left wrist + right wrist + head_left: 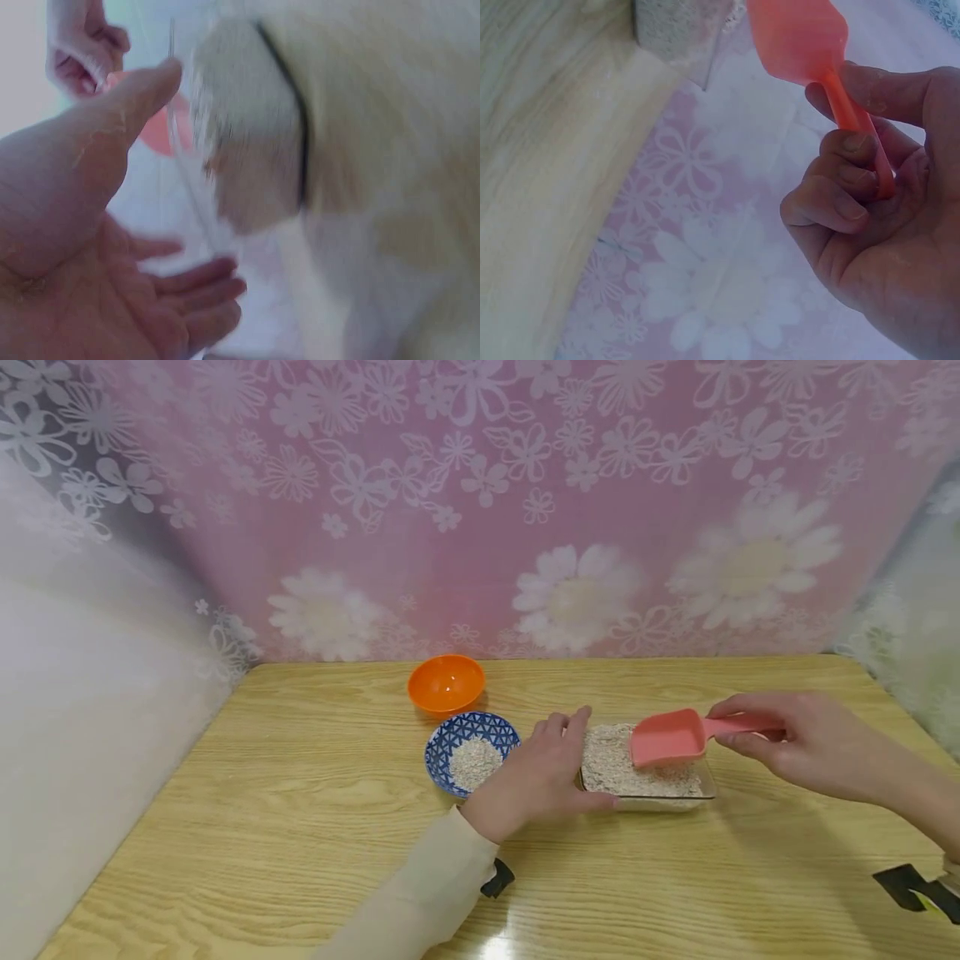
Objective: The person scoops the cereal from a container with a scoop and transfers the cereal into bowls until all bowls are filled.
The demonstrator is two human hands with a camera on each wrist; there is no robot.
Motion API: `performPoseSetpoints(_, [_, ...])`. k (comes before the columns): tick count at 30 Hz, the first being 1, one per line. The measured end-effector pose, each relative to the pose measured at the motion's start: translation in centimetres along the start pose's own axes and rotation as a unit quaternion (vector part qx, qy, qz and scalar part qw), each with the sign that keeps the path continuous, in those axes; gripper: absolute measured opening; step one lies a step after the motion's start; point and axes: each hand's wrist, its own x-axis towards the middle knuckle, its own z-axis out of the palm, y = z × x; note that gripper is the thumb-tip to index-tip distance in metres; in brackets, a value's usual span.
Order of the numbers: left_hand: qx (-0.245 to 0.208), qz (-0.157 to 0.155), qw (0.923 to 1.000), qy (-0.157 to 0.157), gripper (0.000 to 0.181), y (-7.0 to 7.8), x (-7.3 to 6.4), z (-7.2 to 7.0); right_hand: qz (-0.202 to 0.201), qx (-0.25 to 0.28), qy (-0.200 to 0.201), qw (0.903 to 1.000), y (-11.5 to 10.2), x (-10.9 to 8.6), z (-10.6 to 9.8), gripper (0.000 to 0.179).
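Note:
A pink scoop (667, 739) is held in my right hand (795, 739), thumb and fingers round its handle. In the head view its blade overlaps the pale flakes (611, 764) that fill a clear rectangular container (660, 804). My left hand (536, 777) spans the container's left end, thumb at the near rim and fingertips by the far corner. From the left wrist view, the thumb crosses the clear rim, with flakes behind the wall. Right of the left palm in the right wrist view's opposite framing, the scoop (799, 37) is tilted, its handle running into the palm.
A blue-and-white patterned bowl (437, 752) with a heap of flakes stands left of the container, partly behind my left hand. Behind it sits an orange bowl (446, 685). A flowered curtain (450, 527) rises along the back edge of the wooden table (300, 827).

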Motion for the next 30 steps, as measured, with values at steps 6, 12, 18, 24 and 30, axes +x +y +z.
performPoseSetpoints(6, [-0.051, -0.070, 0.9963, 0.003, 0.129, 1.1, 0.7, 1.6, 0.020, -0.036, -0.016, 0.9990, 0.2, -0.2, -1.3, 0.031])
performPoseSetpoints(12, [-0.108, -0.100, 0.9889, -0.023, 0.134, 1.2, 1.2, 2.4, 0.028, -0.064, -0.025, 0.9973, 0.5, -0.4, -1.8, 0.033])
performPoseSetpoints(18, [-0.124, -0.094, 0.9873, -0.032, 0.134, 1.1, 1.5, 2.7, 0.017, -0.085, -0.023, 0.9960, 0.6, -0.2, -2.1, 0.027])
performPoseSetpoints(24, [-0.137, -0.091, 0.9860, -0.028, 0.133, 0.9, 1.5, 2.8, -0.008, -0.114, -0.020, 0.9932, 0.3, 0.3, -2.5, 0.024])
performPoseSetpoints(30, [-0.142, -0.089, 0.9852, -0.035, 0.131, 0.8, 1.4, 2.8, 0.007, -0.101, -0.065, 0.9927, -0.5, 0.9, -2.0, 0.029])
